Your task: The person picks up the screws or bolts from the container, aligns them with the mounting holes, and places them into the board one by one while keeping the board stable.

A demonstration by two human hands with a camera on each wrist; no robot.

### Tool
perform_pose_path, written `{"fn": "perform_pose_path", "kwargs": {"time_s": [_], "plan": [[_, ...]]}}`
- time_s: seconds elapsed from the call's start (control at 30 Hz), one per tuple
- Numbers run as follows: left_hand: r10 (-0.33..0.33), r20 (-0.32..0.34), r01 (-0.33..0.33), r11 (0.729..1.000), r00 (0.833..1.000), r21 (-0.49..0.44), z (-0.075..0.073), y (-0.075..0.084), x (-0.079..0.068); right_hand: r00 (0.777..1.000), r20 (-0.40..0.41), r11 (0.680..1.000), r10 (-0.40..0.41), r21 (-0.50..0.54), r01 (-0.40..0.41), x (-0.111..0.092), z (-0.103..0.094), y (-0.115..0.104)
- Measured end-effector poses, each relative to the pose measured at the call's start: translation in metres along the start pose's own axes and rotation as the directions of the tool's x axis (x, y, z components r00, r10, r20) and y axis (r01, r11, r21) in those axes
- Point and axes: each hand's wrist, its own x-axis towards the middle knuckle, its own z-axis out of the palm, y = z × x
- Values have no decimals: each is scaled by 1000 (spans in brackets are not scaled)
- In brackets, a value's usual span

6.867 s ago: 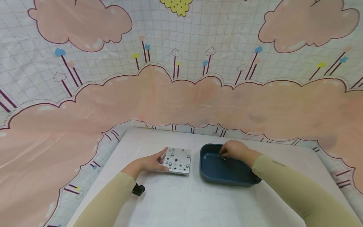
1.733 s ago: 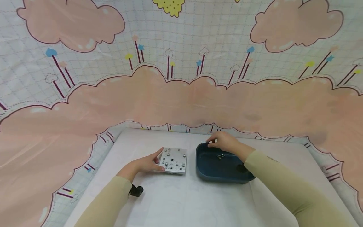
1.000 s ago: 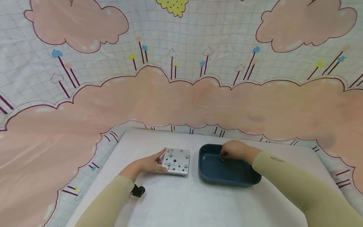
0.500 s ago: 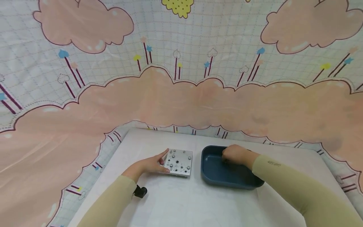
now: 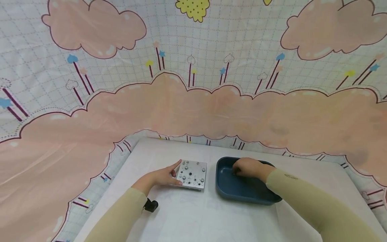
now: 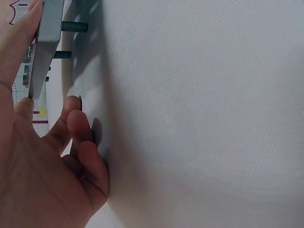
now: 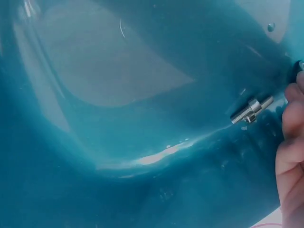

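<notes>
My left hand (image 5: pixel 164 176) grips a square silver metal plate (image 5: pixel 195 174) by its left side, thumb and index finger spread along the edge. Several bolt heads and holes mark its top. In the left wrist view, threaded bolts (image 6: pixel 74 27) stick out of its underside, and the other fingers curl loosely below it. My right hand (image 5: pixel 248 167) reaches down into a dark blue tray (image 5: pixel 222 191), fingers bent. In the right wrist view, small metal screws (image 7: pixel 251 110) lie by its fingertips (image 7: pixel 293 92). I cannot tell whether those fingers pinch something; they are partly out of frame.
A white-covered table (image 5: pixel 181 222) bears the plate and the tray side by side, with a narrow gap between. A black wrist device (image 5: pixel 151 205) sits under the left wrist. A cartoon-patterned curtain (image 5: pixel 196 111) hangs behind and along the sides.
My right hand was in the tray, moved up to its back rim, where small metal pieces showed inside, then came back down into it. The left hand stays on the plate.
</notes>
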Motion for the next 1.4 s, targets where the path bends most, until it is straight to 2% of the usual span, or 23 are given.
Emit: {"fn": "perform_pose_path", "kwargs": {"time_s": [0.4,0.63,0.9,1.1,1.4], "plan": [[-8,2,8,1000,1000,-4,-2,6,-3,998,-15,993,-58,-108,56,10,-1,-7],[-14,-3,14,1000,1000,21,-2,6,-3,1000,-13,996,9,-87,-10,14,-1,-10],[-16,-3,16,1000,1000,10,0,4,-1,1000,-9,995,27,-95,-28,15,2,-13],[-14,-1,14,1000,1000,6,0,5,-1,999,-11,996,53,-65,-54,14,-1,-16],[-9,-4,9,1000,1000,11,-1,6,-3,994,-34,994,105,46,-104,8,-15,-22]]}}
